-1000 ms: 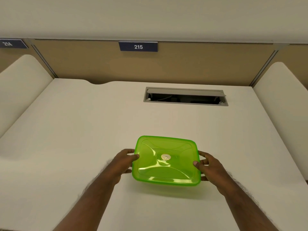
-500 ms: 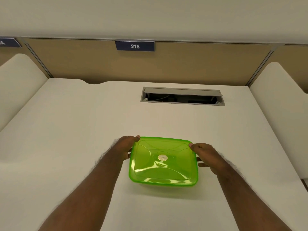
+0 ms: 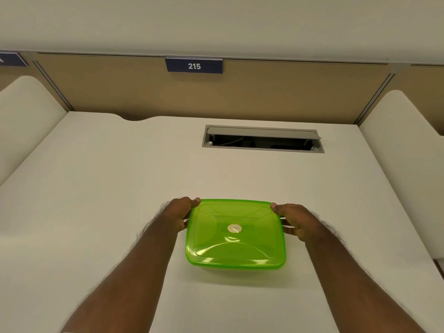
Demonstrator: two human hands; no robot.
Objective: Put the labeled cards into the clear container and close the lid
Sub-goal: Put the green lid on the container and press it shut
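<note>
A translucent green lid (image 3: pixel 236 246) with a small round white vent at its middle covers the container on the white desk (image 3: pixel 101 188). The container body below it is barely visible, and no cards can be made out through the lid. My left hand (image 3: pixel 180 213) grips the lid's far left corner, thumb on top. My right hand (image 3: pixel 294 218) holds the far right corner the same way. Both hands press on the lid's rim.
A grey cable hatch (image 3: pixel 263 139) stands open in the desk behind the container. A tan partition with a blue sign reading 215 (image 3: pixel 194 66) closes the back. White side dividers rise at the left (image 3: pixel 26 111) and right (image 3: pixel 403 131).
Both hands have slid from the lid's middle sides forward to its far corners. The container has stayed in place on the desk.
</note>
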